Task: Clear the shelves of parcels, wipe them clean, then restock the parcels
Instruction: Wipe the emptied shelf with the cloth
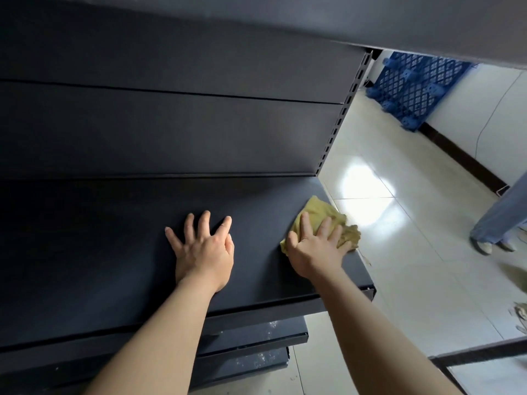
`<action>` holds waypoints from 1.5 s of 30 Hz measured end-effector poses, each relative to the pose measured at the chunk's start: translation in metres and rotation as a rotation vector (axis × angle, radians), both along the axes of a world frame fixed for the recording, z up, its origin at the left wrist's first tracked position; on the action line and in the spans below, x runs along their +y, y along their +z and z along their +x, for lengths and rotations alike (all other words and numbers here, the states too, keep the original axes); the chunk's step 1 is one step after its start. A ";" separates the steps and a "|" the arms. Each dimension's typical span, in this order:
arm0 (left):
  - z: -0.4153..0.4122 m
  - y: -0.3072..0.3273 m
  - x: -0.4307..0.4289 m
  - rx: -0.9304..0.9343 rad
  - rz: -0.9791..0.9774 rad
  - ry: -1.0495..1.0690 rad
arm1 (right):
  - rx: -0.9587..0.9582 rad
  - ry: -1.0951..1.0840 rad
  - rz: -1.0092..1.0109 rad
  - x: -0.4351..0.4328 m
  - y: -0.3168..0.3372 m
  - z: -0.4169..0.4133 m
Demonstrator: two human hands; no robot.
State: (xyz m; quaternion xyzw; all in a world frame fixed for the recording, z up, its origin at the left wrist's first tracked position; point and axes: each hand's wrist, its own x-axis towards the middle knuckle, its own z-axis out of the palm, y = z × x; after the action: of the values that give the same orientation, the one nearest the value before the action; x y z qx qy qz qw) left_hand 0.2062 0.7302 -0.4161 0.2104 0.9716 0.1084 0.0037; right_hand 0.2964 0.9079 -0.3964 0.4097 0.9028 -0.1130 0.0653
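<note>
Right hand [316, 248] presses flat-fingered on the cloth [318, 208] overhanging the shelf's [114, 240] right end, left hand [204, 250] splayed empty; another push might slide it off.

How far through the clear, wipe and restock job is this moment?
Cleared: the shelf carries no parcels. In hand: the right hand presses a yellow cloth on the shelf's right end, while the left hand lies flat on the shelf. Left: the lower shelves show pale specks, so likely unwiped, and restocking; no parcels are in view.
</note>
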 end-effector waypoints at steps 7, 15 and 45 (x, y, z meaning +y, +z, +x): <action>0.000 0.001 0.000 0.009 0.006 -0.008 | 0.052 0.208 0.031 -0.024 -0.008 0.009; 0.002 0.003 -0.001 0.017 0.050 -0.053 | 0.068 -0.050 0.012 0.016 -0.011 0.068; -0.002 0.024 -0.041 -0.032 -0.139 -0.327 | 0.238 -0.340 -0.143 0.004 0.002 0.090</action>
State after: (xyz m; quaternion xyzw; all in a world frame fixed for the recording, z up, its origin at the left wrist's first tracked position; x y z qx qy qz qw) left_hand 0.2045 0.6893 -0.3920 0.3631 0.9294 0.0421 0.0514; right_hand 0.3865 0.9118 -0.3947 0.5343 0.8117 -0.2337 -0.0328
